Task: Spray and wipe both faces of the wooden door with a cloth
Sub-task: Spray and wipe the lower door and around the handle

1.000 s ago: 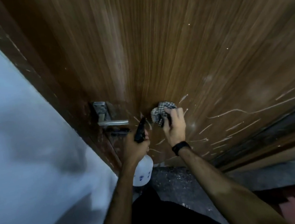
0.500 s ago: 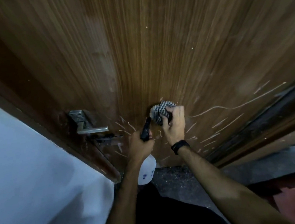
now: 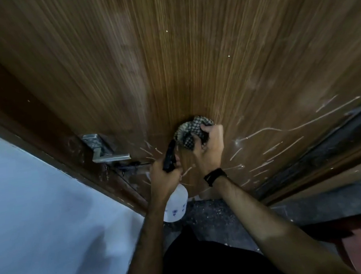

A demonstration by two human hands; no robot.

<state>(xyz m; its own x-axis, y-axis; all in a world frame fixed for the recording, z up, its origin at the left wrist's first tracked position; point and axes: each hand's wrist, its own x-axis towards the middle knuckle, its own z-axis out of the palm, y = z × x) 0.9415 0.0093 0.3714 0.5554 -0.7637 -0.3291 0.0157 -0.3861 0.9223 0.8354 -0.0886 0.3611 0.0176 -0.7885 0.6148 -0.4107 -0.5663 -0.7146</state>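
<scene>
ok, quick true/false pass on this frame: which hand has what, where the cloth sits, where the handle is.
1. The left hand grips a white spray bottle with a black trigger head. True.
2. The right hand is empty and open. False: it grips a bunched black-and-white checked cloth.
3. The checked cloth is held against the brown wooden door. True.
4. The silver metal lever handle is to the right of the cloth. False: it is to the cloth's left, near the door's edge.
5. A black band sits on the left wrist. False: it is on the right wrist.
</scene>
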